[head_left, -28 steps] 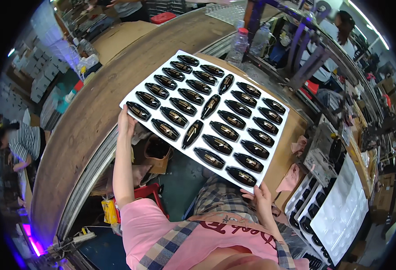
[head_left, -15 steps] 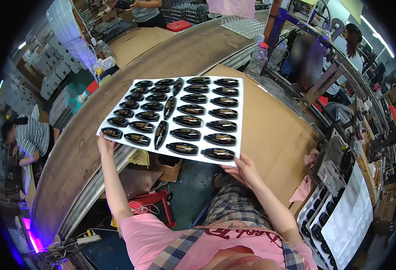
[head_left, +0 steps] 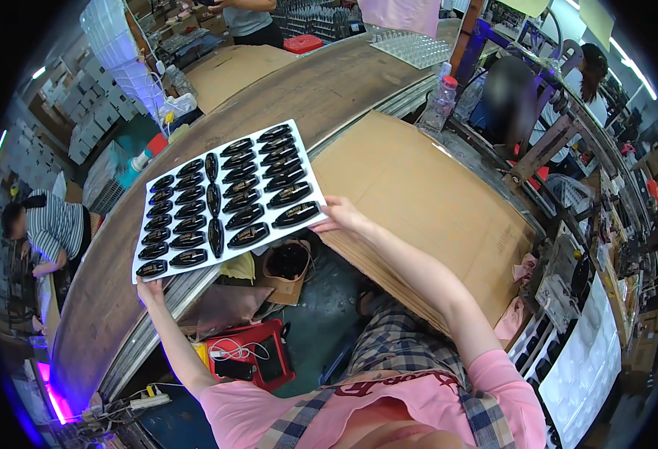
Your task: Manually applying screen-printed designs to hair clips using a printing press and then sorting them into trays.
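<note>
I hold a white flat tray (head_left: 308, 176) filled with several black oval parts in rows. My left hand (head_left: 149, 288) grips its lower left corner from underneath. My right hand (head_left: 341, 217) grips its lower right corner. The tray hangs in the air over the edge of a long curved brown conveyor belt (head_left: 299, 90), tilted toward me. To the right lies a bare sheet of brown cardboard (head_left: 426, 202).
A clear plastic bottle (head_left: 439, 105) stands at the cardboard's far end. A red box (head_left: 248, 355) and a small open carton (head_left: 288, 266) sit on the floor below. Another person in a striped shirt (head_left: 52, 228) works at the left. White trays (head_left: 591, 352) are stacked at the right.
The tray has swung to the left, off the cardboard sheet and over the belt's edge. Both arms moved left with it, still holding the same corners.
</note>
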A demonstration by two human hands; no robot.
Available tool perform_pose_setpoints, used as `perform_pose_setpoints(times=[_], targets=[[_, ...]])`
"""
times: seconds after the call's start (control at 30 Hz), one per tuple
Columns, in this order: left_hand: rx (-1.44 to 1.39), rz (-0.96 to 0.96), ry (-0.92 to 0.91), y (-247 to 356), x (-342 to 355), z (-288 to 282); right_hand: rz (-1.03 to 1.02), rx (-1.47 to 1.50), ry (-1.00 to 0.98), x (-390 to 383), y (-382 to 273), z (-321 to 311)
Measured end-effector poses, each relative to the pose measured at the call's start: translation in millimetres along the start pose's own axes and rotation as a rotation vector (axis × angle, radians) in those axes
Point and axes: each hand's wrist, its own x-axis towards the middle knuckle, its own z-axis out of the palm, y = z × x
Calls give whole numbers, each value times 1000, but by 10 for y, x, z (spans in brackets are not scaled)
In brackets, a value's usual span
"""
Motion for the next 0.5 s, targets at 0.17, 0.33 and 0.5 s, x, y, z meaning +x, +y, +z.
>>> perform_pose_setpoints(times=[0.17, 0.33, 0.5], targets=[[-127, -44, -37, -197, 104, -18, -32, 31, 135, 388, -191, -61], [-182, -30, -66, -475, 73, 372, -73, 118, 149, 623, -395, -263], [-240, -94, -72, -868, 105, 825, -146, 264, 195, 650, -388, -384]])
